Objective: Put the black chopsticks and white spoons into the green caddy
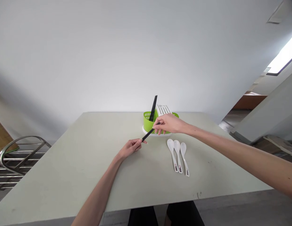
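Observation:
Black chopsticks (pixel 149 133) slant between my two hands above the table, just in front of the green utensil holder. My left hand (pixel 131 147) is closed round their lower left end. The fingers of my right hand (pixel 168 123) pinch the upper right end, and that hand hides part of the holder. More black chopsticks (pixel 153 108) stand upright, leaning slightly, in the left compartment of the green utensil holder (pixel 147 125). Three white spoons (pixel 177 155) lie side by side on the table below my right hand, bowls pointing away from me.
The holder has a white slotted part (pixel 163 109) in its middle and a white base tray (pixel 157 135). It stands near the wall (pixel 117 56) at the back of the pale table (pixel 108 125). A metal rack (pixel 18 153) is beyond the table's left edge.

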Demonstrator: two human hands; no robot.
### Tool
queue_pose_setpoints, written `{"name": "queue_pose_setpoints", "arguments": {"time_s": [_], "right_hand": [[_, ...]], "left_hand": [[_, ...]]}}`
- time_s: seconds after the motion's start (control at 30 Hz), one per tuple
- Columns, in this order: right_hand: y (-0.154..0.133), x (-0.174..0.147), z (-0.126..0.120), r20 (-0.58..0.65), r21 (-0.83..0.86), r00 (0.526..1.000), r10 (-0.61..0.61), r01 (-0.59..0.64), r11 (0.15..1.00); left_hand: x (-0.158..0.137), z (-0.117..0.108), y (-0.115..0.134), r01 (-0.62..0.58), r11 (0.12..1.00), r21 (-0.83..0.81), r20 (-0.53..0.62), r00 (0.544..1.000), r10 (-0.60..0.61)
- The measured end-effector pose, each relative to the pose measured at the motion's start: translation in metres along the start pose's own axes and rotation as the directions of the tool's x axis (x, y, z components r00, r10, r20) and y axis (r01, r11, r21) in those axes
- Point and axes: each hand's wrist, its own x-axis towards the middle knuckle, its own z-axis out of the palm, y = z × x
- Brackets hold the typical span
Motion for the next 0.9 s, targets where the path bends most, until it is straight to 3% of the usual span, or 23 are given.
{"name": "queue_pose_setpoints", "arguments": {"time_s": [0.17, 0.37, 0.5, 0.57, 0.63, 0.77, 0.9], "right_hand": [[-0.003, -0.002, -0.002, -0.009, 0.05, 1.0, -0.002, 0.002, 0.999], [-0.005, -0.002, 0.003, -0.1, 0.229, 0.995, 0.014, 0.01, 0.973], [-0.009, -0.002, 0.0, -0.142, 0.256, 0.99, -0.002, 0.039, 0.966], [-0.014, -0.002, -0.014, -0.182, 0.238, 0.983, -0.027, 0.07, 0.969], [-0.021, -0.005, -0.037, -0.254, 0.213, 0.966, -0.048, 0.104, 0.971], [-0.034, -0.011, -0.09, -0.478, 0.073, 0.874, -0.092, 0.144, 0.987], [-0.04, -0.008, -0.114, -0.589, -0.098, 0.796, -0.141, 0.103, 0.99]], "left_hand": [[0.0, 0.0, 0.0, 0.01, 1.0, -0.003, -0.035, 0.999, -0.011], [0.001, 0.001, -0.001, -0.01, 0.999, -0.047, -0.065, 0.998, 0.007], [0.002, 0.002, -0.003, -0.002, 0.996, -0.088, -0.06, 0.998, -0.003], [0.003, 0.002, -0.005, 0.0, 0.994, -0.108, -0.094, 0.995, -0.01], [0.005, 0.003, -0.006, -0.022, 0.992, -0.128, -0.205, 0.979, -0.005], [0.008, 0.002, -0.005, -0.03, 0.989, -0.147, -0.422, 0.906, -0.035], [0.009, 0.002, -0.004, 0.037, 0.991, -0.129, -0.428, 0.899, -0.089]]}}
